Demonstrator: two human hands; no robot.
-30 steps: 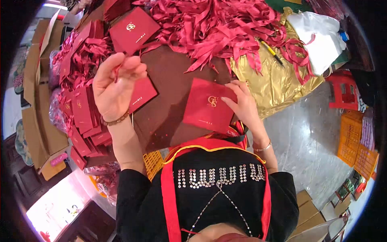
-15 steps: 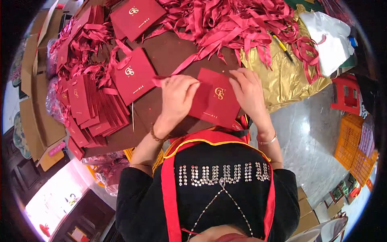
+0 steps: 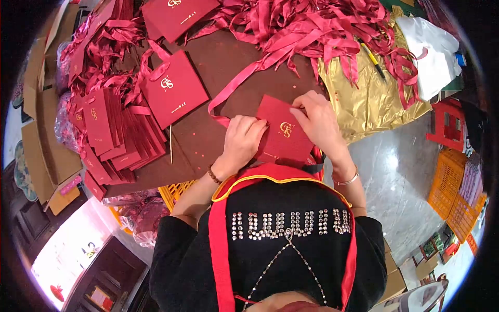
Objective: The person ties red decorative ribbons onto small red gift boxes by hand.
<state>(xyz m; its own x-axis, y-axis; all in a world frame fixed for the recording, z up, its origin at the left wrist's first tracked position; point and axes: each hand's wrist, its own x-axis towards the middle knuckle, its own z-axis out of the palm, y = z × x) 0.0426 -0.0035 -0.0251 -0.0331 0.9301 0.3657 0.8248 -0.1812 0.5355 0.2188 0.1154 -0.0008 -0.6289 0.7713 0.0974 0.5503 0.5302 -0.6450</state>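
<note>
A red card sleeve with a gold logo is held between my two hands at the table's near edge. My left hand is closed at its left edge, where one end of a long red ribbon runs in; its fingertips are partly hidden. On the upper right edge, my right hand pinches the sleeve with thumb and fingers. Another red bag with a ribbon handle lies to the left, beside a thin pale stick.
Stacked red bags fill the table's left side. Loose ribbons are heaped at the back. A gold sheet holds a yellow-black pen, with white plastic beyond. Orange crates stand at the right.
My left hand has moved down and right along the sleeve's left edge. The ribbon now trails in a long curve up to the heap. The sleeve has shifted slightly and turned.
</note>
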